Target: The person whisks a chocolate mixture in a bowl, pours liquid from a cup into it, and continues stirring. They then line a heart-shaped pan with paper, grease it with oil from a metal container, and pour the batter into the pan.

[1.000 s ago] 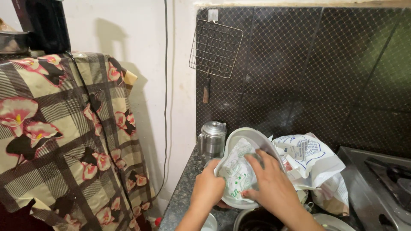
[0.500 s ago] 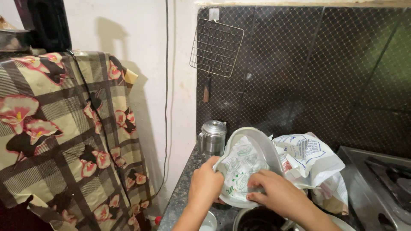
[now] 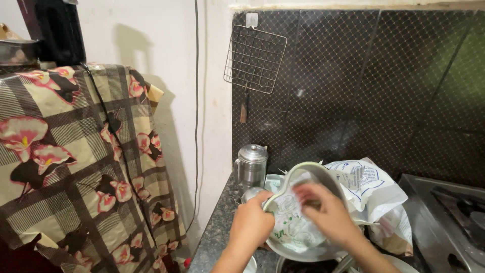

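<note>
Hands work a round grey metal bowl (image 3: 303, 247) tilted above the dark speckled stone table (image 3: 214, 237): left hand (image 3: 251, 226) grips its rim, right hand (image 3: 323, 212) presses a white printed cloth (image 3: 288, 227) inside. Just right, a white printed plastic bag (image 3: 369, 184); behind the left hand, a steel lidded jug (image 3: 251, 166) against dark tiles.

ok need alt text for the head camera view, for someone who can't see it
Two bare hands work at a tilted metal bowl over a dark kitchen counter: the left hand holds its rim, the right hand presses a white printed cloth inside it. A steel lidded jug stands behind, a wire rack hangs on the wall, and a floral checked cover drapes something at left.
</note>
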